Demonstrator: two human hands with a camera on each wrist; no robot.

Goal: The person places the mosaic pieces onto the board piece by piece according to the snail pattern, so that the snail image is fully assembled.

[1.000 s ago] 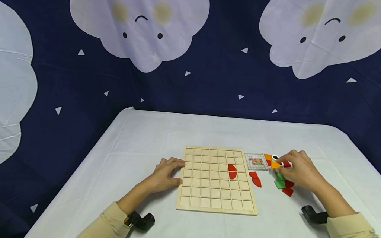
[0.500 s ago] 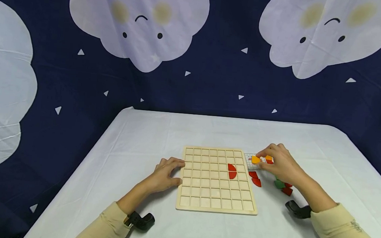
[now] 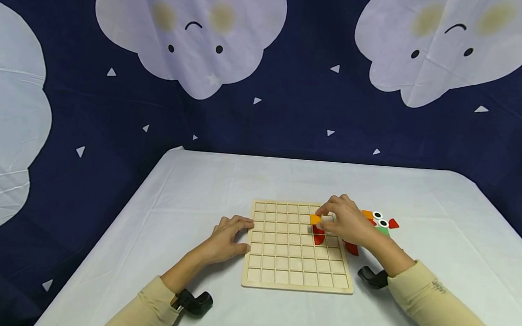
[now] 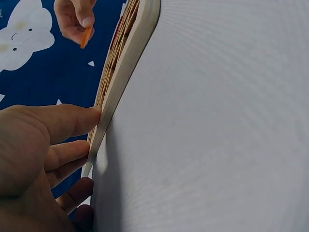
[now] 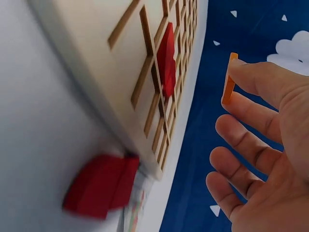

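An orange tile (image 3: 315,219) is pinched between thumb and forefinger of my right hand (image 3: 350,224), over the upper right part of the wooden grid board (image 3: 275,276). In the right wrist view the orange tile (image 5: 229,82) is seen edge-on, clear of the board, the other fingers loosely bent. Two red curved pieces (image 3: 318,236) lie in cells just below the held tile. My left hand (image 3: 224,240) rests against the board's left edge, thumb and fingertips touching its side with the fingers extended, as the left wrist view also shows.
Beyond the right hand lie two round eye pieces (image 3: 382,223), an orange piece (image 3: 367,214), a green piece (image 3: 384,231) and a red piece (image 3: 393,223). Red pieces (image 5: 101,186) lie beside the board's right edge, near a printed card (image 5: 136,208) mostly hidden in the head view.
My right hand has carried the orange tile leftward from the loose pieces, across the card, to above the board. My left hand stays at the board's edge.
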